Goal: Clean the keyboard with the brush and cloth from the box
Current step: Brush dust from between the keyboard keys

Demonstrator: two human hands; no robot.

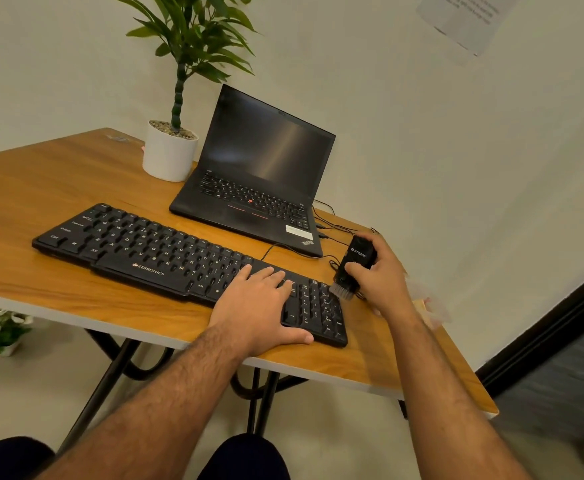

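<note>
So we're at the brushing step: our right hand [380,271] grips the brush [353,268], bristles down at the keyboard [166,251]'s numpad end, near the tabletop [58,188]'s right edge. Left hand [263,303] lies flat, fingers straight, steadying it. Next, probably: sweep bristles btwn key rows w/ light pressure.

A black full-size keyboard [186,265], marked ZEBRONICS on its front edge, lies flat and slanted across the middle of the frame, running from centre left down to lower right. A black brush [352,268] stands tilted over its right end, grey bristles down at the number pad's far corner, seemingly touching the keys. A pale, blurred shape at right may be the box [429,303].
</note>
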